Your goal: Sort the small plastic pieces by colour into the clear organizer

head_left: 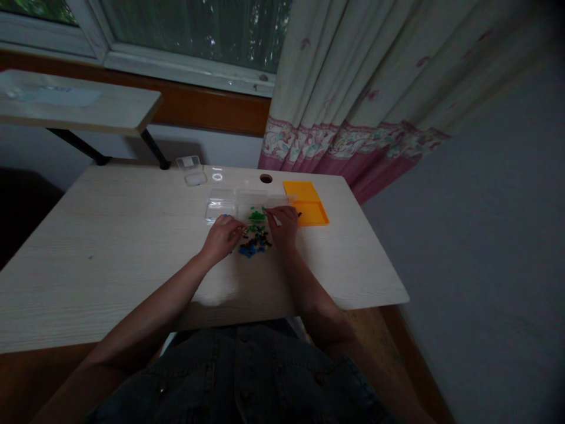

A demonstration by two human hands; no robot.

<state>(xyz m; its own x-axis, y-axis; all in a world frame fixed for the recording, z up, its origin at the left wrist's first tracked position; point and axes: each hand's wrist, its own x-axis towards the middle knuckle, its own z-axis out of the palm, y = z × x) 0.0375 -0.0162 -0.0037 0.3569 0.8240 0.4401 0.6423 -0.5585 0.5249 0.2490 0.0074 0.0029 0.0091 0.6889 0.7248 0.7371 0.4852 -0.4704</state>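
A heap of tiny pieces lies on the table between my hands, with blue pieces [248, 250] at the near side, dark and tan ones in the middle and green pieces [256, 216] at the far side. At its left edge is my left hand [222, 238], fingers pinched together; what they hold, if anything, is too small to make out. My right hand [285, 224] is closed in a pinch beside the green pieces, with a small green piece at its fingertips. Behind both hands lies a clear plastic divided box [222, 207], partly hidden by them.
An open orange case [302, 189] lies right of my right hand, a few dark bits near it. A small clear open box [195, 178] sits at the back, near a cable hole [266, 178]. A raised shelf [119, 112] stands back left. Curtain and wall border the right.
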